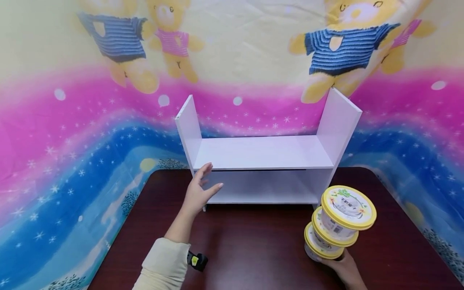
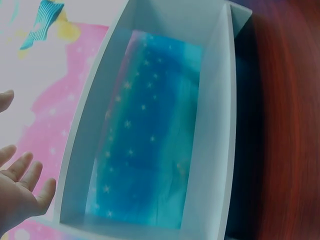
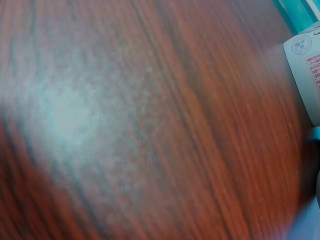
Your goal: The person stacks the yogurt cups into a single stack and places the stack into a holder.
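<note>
Three round white tubs with yellow lids stand stacked at the right, the top tub (image 1: 349, 207) leaning out over the middle tub (image 1: 333, 233) and bottom tub (image 1: 320, 247). My right hand (image 1: 342, 266) grips the bottom tub low on its side; its far fingers are hidden behind the tub. Printed white packaging (image 3: 306, 75) shows at the edge of the right wrist view. My left hand (image 1: 198, 191) is raised in front of the white shelf (image 1: 262, 153) near its left end, fingers spread and holding nothing. That hand (image 2: 22, 192) also appears at the left wrist view's edge.
The shelf has two upright side panels, the right one (image 1: 338, 121) rising on the tubs' side, and a lower board (image 1: 261, 197). It stands at the back of a dark wood table (image 1: 253, 249). A patterned bear cloth (image 1: 239, 60) hangs behind and around the table.
</note>
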Motion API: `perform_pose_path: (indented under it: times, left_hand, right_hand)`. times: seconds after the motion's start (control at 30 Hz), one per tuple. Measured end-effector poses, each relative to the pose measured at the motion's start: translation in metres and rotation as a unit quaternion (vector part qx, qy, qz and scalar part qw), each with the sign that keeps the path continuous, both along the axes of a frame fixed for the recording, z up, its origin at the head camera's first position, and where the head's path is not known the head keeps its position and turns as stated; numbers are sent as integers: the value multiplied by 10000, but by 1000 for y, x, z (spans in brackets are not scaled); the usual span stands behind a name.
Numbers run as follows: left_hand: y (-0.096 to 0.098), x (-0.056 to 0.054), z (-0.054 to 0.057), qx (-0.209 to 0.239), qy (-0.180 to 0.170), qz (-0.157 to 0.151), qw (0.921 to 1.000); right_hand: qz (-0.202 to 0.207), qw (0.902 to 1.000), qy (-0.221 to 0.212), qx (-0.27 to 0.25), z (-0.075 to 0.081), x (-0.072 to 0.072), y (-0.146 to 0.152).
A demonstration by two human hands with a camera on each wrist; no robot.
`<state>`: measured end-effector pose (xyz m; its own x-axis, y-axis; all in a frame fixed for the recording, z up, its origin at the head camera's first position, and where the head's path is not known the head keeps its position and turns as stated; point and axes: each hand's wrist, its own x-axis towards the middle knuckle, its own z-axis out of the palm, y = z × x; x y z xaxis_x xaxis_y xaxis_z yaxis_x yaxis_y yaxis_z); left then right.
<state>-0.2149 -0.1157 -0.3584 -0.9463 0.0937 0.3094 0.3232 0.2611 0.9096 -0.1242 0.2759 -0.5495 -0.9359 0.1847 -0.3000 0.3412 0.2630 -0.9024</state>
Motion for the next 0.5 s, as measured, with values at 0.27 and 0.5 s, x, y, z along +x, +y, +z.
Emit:
perform_pose_path:
  times: [0.27,0.5]
  left_hand:
    - [-23,-11,-4,321,230,654,9971]
    - [-44,-18,0,589,282,1277,9897]
  right_hand:
    - [-41,10000,-6,-17,0,1,0]
    - [-46,9999,15,-148,1,1,-1]
